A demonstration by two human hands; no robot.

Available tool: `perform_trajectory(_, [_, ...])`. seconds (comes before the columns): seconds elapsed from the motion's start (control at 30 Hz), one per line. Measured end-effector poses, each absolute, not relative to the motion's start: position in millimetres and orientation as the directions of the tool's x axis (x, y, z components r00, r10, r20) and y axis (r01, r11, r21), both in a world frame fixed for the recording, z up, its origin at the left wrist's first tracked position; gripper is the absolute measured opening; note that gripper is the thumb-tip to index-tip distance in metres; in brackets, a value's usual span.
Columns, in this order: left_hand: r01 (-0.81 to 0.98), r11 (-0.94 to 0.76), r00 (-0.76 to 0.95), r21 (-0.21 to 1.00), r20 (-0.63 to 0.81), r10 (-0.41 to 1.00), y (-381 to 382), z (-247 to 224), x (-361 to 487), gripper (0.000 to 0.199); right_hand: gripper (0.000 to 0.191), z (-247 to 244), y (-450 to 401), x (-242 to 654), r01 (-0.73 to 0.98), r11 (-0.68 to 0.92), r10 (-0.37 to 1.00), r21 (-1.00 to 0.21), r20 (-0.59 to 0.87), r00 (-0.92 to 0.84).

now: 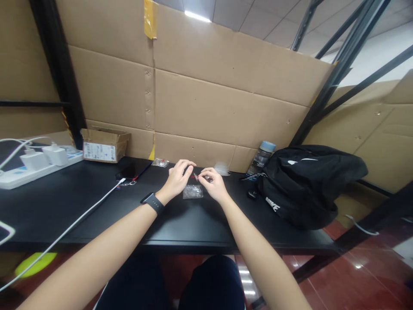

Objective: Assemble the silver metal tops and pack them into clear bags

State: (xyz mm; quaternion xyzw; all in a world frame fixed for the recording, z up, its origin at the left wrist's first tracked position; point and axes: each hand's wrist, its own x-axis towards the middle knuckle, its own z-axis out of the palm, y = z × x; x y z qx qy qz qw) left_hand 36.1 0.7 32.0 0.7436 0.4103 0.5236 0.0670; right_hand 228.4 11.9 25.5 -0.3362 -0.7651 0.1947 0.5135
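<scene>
Over the black table, my right hand [213, 184] has thumb and fingertips pinched on a small piece [196, 177] with a bit of red showing; it is too small to name. My left hand [178, 177] hovers just to the left, fingers stretched out and apart, with nothing visible in it. Between and below the two hands lies a clear plastic bag [192, 192] on the tabletop. A second small clear bag [160, 162] with something red in it rests beyond my left hand. Behind my right hand is a whitish translucent bag [222, 168].
An open cardboard box [105, 145] and a white power strip [41, 165] with chargers stand at left. A phone [133, 168] with a white cable lies nearby. On the right are a bottle [260, 158] and a black backpack [309, 185]. Cardboard [209, 86] walls the back.
</scene>
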Motion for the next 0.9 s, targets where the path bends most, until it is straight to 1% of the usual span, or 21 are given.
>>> perform_trajectory(0.07, [0.569,-0.642,0.171,0.515,0.689,0.704,1,30,35,0.029,0.011,28,10,230,0.363,0.717,0.691,-0.595,0.674,-0.261])
perform_trajectory(0.13, [0.637,-0.616,0.250,0.463,0.632,0.734,1,26,35,0.027,0.011,31,9,232,0.396,0.732,0.669,-0.554,0.694,-0.265])
perform_trajectory(0.23, [0.700,-0.585,0.321,0.409,0.552,0.770,2,22,35,0.032,0.011,34,9,236,0.431,0.738,0.652,-0.520,0.715,-0.252])
perform_trajectory(0.33, [0.690,-0.591,0.349,0.418,0.522,0.778,4,20,35,0.039,0.011,35,14,242,0.466,0.726,0.654,-0.505,0.717,-0.242])
perform_trajectory(0.43, [0.689,-0.551,0.303,0.470,0.504,0.809,10,18,30,0.043,0.008,33,22,255,0.525,0.692,0.669,-0.495,0.713,-0.210])
perform_trajectory(0.5, [0.725,-0.495,0.278,0.479,0.454,0.847,16,16,24,0.042,0.007,31,27,267,0.609,0.640,0.705,-0.469,0.674,-0.222])
perform_trajectory(0.6, [0.774,-0.478,0.347,0.415,0.354,0.869,24,14,12,0.035,0.007,28,31,286,0.727,0.556,0.793,-0.402,0.519,-0.319])
perform_trajectory(0.63, [0.768,-0.494,0.383,0.407,0.327,0.864,25,13,10,0.034,0.008,27,32,292,0.748,0.539,0.814,-0.387,0.467,-0.345])
perform_trajectory(0.7, [0.716,-0.551,0.460,0.428,0.304,0.834,25,13,7,0.038,0.008,26,32,301,0.774,0.515,0.840,-0.369,0.399,-0.368])
perform_trajectory(0.8, [0.599,-0.644,0.560,0.475,0.327,0.761,20,16,11,0.049,0.010,26,32,306,0.778,0.512,0.844,-0.363,0.378,-0.379])
perform_trajectory(0.9, [0.508,-0.691,0.622,0.514,0.336,0.707,10,20,18,0.054,0.018,23,36,303,0.776,0.514,0.839,-0.364,0.400,-0.369])
